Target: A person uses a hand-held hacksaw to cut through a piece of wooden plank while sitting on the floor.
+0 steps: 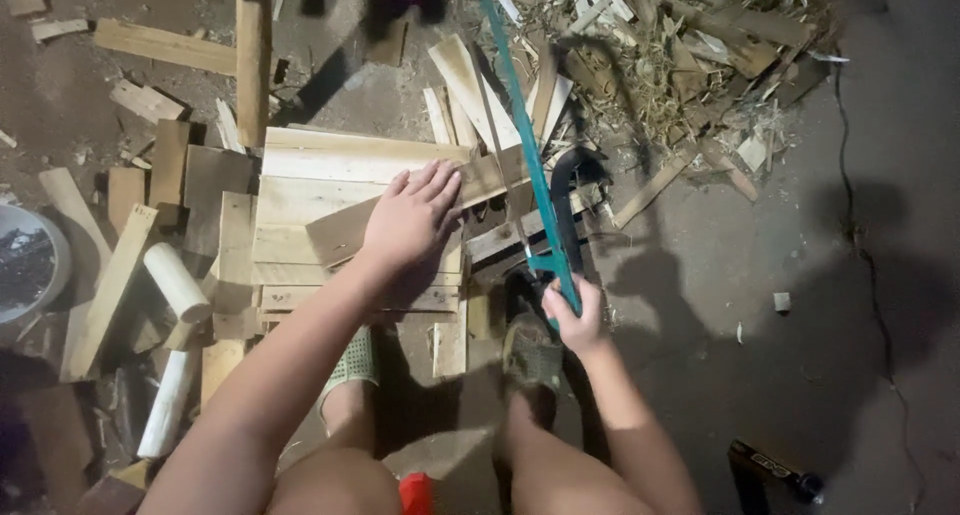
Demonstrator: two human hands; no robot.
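Grip: your right hand (572,315) is clenched round the handle of the teal hacksaw (530,165); your left hand (412,218) lies flat, fingers spread, on the plank (400,215).
Plank: it rests across a stack of pale boards (300,190), just left of the blade.
Axis: the saw runs up and away from you; the plank crosses it slantwise.
Nearer hand: left.
Count: one saw, one pressed plank, two white round posts (175,280).

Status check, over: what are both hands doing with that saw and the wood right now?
Left hand flat on slanted plank atop pallet. Right hand grips teal hacksaw, blade at plank's far end. Scrap wood litters floor around.
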